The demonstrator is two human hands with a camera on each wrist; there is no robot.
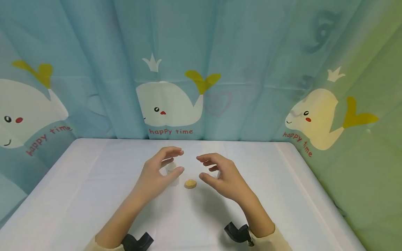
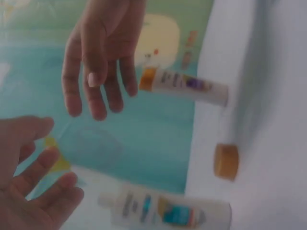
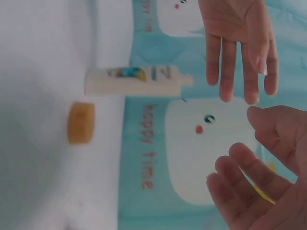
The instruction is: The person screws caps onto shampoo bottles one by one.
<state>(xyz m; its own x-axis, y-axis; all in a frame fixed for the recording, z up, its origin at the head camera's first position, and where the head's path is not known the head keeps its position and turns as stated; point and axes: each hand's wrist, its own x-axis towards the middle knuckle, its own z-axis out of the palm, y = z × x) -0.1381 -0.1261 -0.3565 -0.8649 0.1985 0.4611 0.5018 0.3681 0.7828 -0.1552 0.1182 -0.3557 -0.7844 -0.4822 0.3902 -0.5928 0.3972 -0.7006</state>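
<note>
My left hand [image 1: 158,172] is raised over the table with fingers loosely bent and nothing in it. Behind it stands a white bottle [image 3: 139,81] with a bare, narrow neck and a blue and yellow label. Facing it, my right hand [image 1: 224,176] hovers with relaxed fingers and also holds nothing. A second white bottle [image 2: 184,86] with an orange cap and a purple mark stands beyond the right hand, which mostly hides it in the head view. Between the two bottles and nearer me, a short orange-yellow cap [image 1: 190,184] lies on the table.
The table [image 1: 110,195] has a white cover. At its far edge hangs a blue-green curtain [image 1: 251,69] printed with white whales. Each wrist wears a black mount, one at the left wrist [image 1: 137,242] and one at the right wrist [image 1: 237,233].
</note>
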